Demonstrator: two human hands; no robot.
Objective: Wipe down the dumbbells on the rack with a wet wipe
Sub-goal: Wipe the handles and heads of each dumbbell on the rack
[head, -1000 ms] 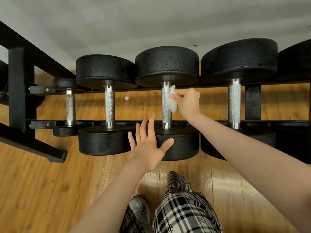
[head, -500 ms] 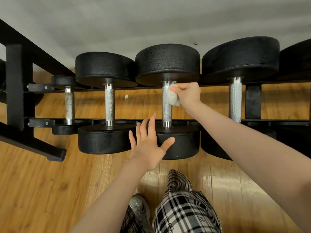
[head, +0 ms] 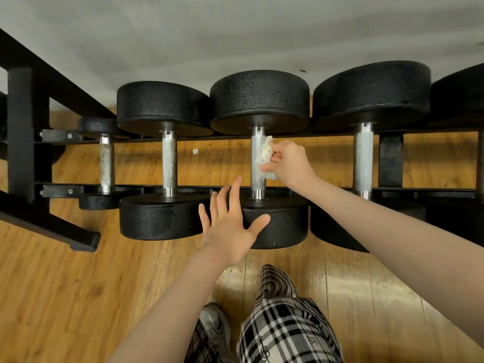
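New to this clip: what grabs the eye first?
The row of black dumbbells on the rack, chrome handles upright in view. At centre, the right hand presses a white wet wipe against one handle, while the left hand spreads flat on that dumbbell's near head.

a black metal rack (head: 23,132) stands on a wooden floor (head: 78,297). its two parallel rails (head: 432,189) carry a row of black dumbbells (head: 259,100), knurled steel handles (head: 169,163) spanning the gap, heads just beside each other.
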